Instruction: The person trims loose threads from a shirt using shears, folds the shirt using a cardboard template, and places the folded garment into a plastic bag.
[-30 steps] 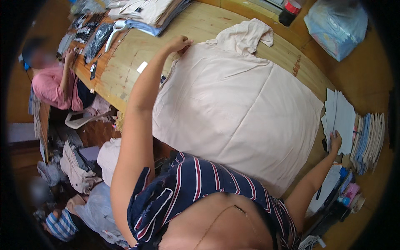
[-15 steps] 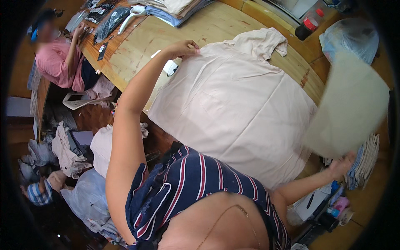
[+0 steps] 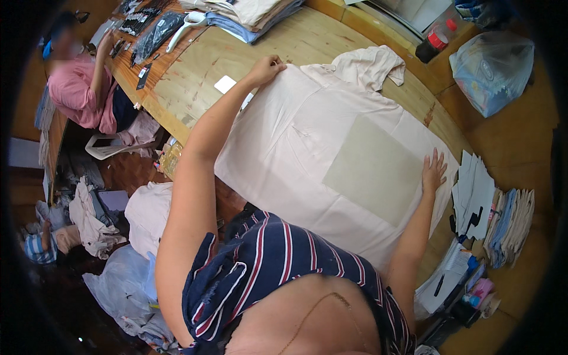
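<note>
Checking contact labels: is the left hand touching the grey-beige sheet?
Apart. The head view shows a wide stretch of pale pink garment between the left hand and the grey-beige sheet.

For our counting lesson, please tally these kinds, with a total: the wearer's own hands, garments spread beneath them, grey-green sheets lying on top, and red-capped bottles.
Hands: 2 (left hand, right hand)
Garment: 1
Sheet: 1
Bottle: 1
Total: 5

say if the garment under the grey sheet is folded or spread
Mostly spread: the garment lies broad across the table, the sheet flat on it; its far end is bunched.
</note>
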### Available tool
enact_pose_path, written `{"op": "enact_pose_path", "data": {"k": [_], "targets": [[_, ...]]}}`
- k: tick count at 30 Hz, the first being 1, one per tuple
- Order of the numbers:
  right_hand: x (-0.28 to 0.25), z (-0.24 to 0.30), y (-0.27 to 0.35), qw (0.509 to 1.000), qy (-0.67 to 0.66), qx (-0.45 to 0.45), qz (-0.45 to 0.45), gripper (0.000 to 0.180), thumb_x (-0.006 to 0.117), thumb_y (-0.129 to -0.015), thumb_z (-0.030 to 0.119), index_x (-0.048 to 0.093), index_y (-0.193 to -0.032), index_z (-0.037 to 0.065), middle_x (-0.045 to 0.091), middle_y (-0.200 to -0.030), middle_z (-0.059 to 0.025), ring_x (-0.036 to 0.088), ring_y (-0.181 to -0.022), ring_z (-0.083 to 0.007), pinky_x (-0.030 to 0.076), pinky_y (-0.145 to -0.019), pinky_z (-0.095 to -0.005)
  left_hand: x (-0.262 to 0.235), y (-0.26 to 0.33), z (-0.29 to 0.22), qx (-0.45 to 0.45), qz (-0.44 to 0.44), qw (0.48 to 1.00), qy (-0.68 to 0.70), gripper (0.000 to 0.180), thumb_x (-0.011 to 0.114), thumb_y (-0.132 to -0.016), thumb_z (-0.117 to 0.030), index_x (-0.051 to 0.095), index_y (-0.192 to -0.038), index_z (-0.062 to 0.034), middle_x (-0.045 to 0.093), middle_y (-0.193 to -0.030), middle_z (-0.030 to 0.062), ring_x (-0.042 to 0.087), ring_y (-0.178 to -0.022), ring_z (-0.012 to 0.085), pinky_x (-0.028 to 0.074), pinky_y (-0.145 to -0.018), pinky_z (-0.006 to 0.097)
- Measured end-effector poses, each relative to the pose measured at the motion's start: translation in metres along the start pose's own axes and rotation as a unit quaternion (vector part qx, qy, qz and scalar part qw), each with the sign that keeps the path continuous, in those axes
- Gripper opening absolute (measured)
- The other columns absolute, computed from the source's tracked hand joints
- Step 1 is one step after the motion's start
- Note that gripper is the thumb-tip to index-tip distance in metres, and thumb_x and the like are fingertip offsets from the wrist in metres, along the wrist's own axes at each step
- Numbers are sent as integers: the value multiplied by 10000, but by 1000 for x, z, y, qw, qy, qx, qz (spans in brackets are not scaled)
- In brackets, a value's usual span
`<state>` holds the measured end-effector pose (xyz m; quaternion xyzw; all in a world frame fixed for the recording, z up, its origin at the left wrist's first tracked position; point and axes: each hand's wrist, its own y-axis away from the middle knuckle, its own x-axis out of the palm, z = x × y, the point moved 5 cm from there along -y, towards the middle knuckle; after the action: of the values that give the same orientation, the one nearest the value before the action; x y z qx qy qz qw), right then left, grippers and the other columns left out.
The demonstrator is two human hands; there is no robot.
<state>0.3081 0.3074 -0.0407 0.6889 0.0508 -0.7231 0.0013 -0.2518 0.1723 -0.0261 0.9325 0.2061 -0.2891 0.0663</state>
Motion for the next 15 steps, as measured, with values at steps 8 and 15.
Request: {"op": "enact_pose_path", "data": {"k": [8,15], "targets": [[-46,14,41,984,-20,-23,-175,423,486,-836,329,392,-1225,191,458,-1141,-75,449,-1002,-245,377,-785,-429,8,74,-82,217,-257,896,-288,188,542,-714,-145,537,-864,-31,588,-732,181,562,-720,318,423,-627,406],[-6,-4,103,881,-447,145,54,469,570,-796,126,379,-1222,173,555,-835,-40,436,-511,-102,414,-441,-268,139,186,-135,67,148,985,-59,535,597,-740,-320,370,-1152,-65,542,-891,232,542,-811,364,432,-706,419]]}}
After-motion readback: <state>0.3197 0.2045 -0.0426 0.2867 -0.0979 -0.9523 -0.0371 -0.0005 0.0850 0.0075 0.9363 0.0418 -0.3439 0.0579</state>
